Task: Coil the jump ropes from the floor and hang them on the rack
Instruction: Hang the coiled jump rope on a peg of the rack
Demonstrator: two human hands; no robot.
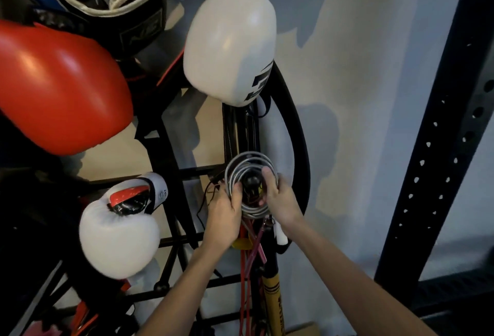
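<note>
A grey jump rope (250,164), wound into a tight coil, sits around a black ball-tipped peg (250,181) of the black rack (171,148). My left hand (223,211) grips the coil's left side and my right hand (280,199) grips its right side, fingers curled over the loops. One white handle (281,236) of the rope dangles just below my right hand. Red and pink ropes (250,258) hang from the rack beneath the coil, next to a yellow tag (242,243).
Boxing gloves hang on the rack: a large red one (58,87) at left, a white one (230,49) above the coil, another white one (117,236) lower left. A black hoop (296,135) curves behind the peg. A perforated black steel upright (438,148) stands at right.
</note>
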